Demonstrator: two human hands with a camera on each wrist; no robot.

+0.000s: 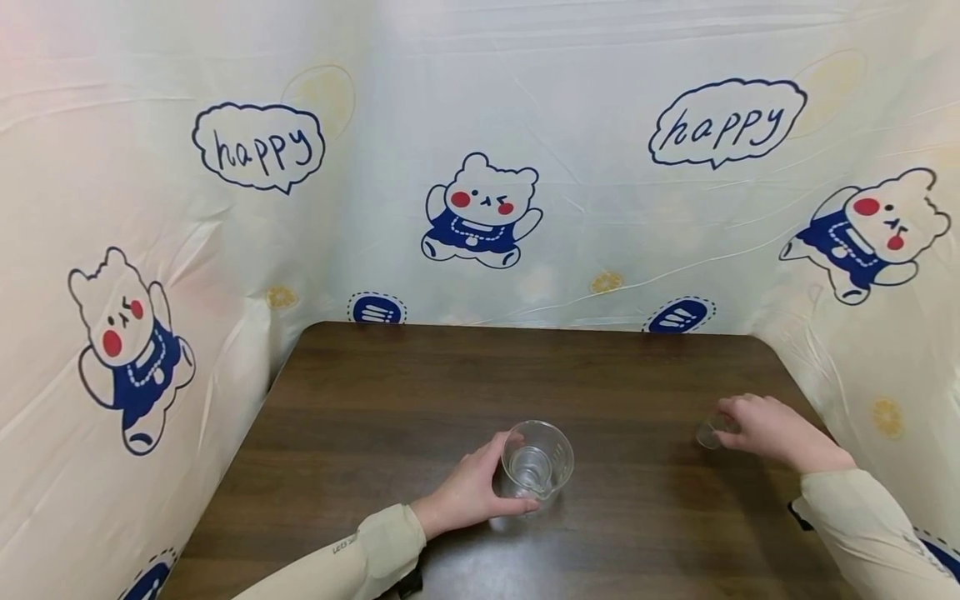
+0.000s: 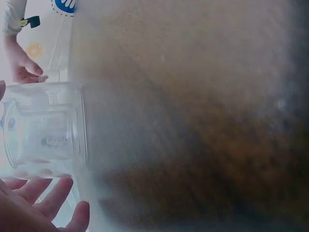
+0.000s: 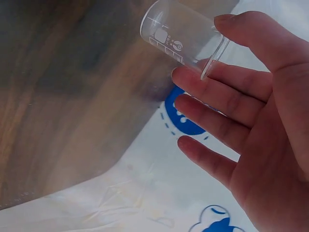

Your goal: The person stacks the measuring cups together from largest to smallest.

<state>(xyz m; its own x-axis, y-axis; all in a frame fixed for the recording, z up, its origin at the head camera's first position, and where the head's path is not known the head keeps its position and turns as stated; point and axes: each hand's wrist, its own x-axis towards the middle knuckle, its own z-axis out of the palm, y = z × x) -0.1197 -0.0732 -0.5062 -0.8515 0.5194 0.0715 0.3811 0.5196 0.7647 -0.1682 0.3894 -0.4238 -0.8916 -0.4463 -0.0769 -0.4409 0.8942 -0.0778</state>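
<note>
On the left of the large clear glass beaker, my left hand grips its side, thumb at the front and fingers behind. A smaller glass beaker sits nested inside, its outline also visible in the left wrist view. Farther right, my right hand pinches a small clear beaker near its rim between thumb and fingers. White markings show on its wall, and its base points away from the palm. Whether that small beaker touches the tabletop, I cannot tell.
Both hands work over a dark brown wooden table with rounded far corners. Pale cloth printed with bears and "happy" bubbles hangs along its back and sides. The right hand is near the table's right edge.
</note>
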